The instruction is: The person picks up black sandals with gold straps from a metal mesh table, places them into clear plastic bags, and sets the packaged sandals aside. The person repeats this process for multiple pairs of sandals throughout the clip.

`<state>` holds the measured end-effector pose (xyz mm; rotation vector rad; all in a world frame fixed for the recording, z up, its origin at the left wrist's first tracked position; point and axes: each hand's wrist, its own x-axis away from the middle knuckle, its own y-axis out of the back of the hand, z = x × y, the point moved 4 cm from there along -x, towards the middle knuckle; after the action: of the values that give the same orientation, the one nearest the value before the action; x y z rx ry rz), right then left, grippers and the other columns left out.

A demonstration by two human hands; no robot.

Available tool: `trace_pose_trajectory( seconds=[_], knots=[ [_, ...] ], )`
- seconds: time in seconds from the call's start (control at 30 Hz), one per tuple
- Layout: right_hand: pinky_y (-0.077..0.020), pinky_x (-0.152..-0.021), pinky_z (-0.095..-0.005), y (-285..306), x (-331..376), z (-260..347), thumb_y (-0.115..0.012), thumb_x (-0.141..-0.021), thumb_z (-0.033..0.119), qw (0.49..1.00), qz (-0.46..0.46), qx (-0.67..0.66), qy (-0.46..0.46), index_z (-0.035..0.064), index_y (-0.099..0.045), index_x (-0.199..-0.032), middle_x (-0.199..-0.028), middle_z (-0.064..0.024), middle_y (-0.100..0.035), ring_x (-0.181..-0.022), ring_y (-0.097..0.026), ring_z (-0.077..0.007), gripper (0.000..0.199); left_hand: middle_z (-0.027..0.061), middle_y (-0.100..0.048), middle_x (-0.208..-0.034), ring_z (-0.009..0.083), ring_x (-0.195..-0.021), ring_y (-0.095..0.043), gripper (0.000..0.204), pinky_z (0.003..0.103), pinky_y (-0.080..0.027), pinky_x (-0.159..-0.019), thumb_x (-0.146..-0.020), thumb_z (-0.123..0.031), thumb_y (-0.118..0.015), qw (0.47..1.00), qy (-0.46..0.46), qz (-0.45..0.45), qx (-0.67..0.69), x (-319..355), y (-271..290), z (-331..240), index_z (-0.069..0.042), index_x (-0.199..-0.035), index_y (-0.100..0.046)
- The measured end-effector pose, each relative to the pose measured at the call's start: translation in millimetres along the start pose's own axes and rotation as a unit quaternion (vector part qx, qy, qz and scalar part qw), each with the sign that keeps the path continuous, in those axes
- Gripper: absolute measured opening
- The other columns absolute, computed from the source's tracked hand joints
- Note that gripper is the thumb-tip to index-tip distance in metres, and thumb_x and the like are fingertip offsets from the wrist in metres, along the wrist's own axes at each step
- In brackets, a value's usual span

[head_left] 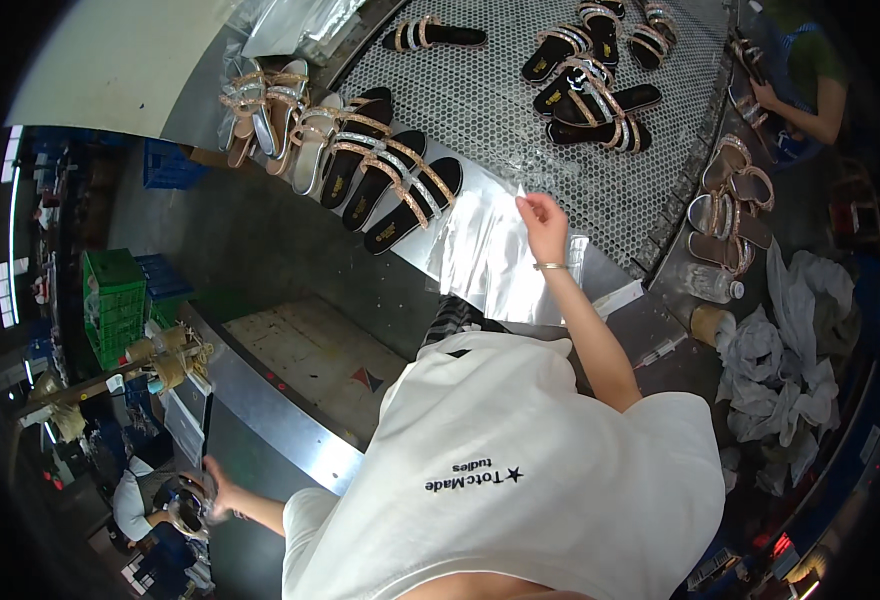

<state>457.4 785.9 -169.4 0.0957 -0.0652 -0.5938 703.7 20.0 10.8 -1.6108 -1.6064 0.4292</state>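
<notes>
A white shirt (520,470) fills the near view. The left hand (222,492), low and out to the side, has its grip clamped on a strappy sandal (192,505). The right hand (543,225) reaches over the bench (620,190), fingers pinched on the edge of a silver sheet (485,255), just beside a row of black sandals (390,175).

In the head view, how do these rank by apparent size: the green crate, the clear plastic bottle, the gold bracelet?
1. green crate, largest, though it sits farther from the camera.
2. clear plastic bottle.
3. gold bracelet on the right hand's wrist, smallest.
</notes>
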Motion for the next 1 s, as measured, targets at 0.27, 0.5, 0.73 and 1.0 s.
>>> trace_pose_trajectory(
  seconds=[0.27,0.5,0.73,1.0],
  knots=[
    [-0.0408,-0.053,-0.0178,2,-23,59,-0.067,-0.083,0.014,0.982,0.010,-0.176,-0.073,-0.0006,-0.062,-0.090,-0.076,-0.0007,-0.063,-0.062,-0.052,-0.0032,0.016,0.0173,-0.044,-0.132,0.0292,-0.117,-0.049,0.048,0.037,-0.042,-0.095,-0.087,-0.019,-0.055,0.648,0.359,0.520,-0.425,342,-61,370,0.001,-0.128,-0.040],
    [-0.0413,-0.057,-0.0168,17,-37,67,-0.068,-0.082,0.015,0.982,-0.032,-0.180,-0.050,0.0009,-0.063,-0.090,-0.076,0.0004,-0.063,-0.063,-0.053,-0.0031,0.017,0.0164,-0.061,-0.105,0.0226,-0.099,-0.059,0.052,0.031,-0.047,-0.086,-0.084,-0.020,-0.065,0.362,0.395,0.717,-0.445,490,-43,502,0.007,-0.123,-0.044],
    [-0.0451,-0.073,-0.0301,11,-13,72,-0.075,-0.070,0.020,0.987,0.072,0.083,0.117,0.0062,-0.062,-0.098,-0.095,-0.0079,-0.057,-0.086,-0.053,-0.0189,0.034,0.0090,-0.063,-0.085,0.0129,-0.066,-0.062,0.014,0.022,-0.051,-0.059,-0.086,-0.011,-0.062,0.449,0.436,0.614,-0.482,502,-39,499,0.003,-0.087,-0.061],
    [-0.0470,-0.058,-0.0235,-8,-56,13,-0.072,-0.074,0.016,0.986,0.156,-0.007,-0.063,0.0018,-0.065,-0.079,-0.067,-0.0041,-0.065,-0.060,-0.059,-0.0090,0.017,-0.0019,-0.050,-0.067,0.0086,-0.061,-0.049,0.022,0.027,-0.045,-0.061,-0.095,-0.022,-0.046,0.635,0.694,0.262,-0.215,499,-58,514,-0.010,-0.077,-0.051]
  ],
)
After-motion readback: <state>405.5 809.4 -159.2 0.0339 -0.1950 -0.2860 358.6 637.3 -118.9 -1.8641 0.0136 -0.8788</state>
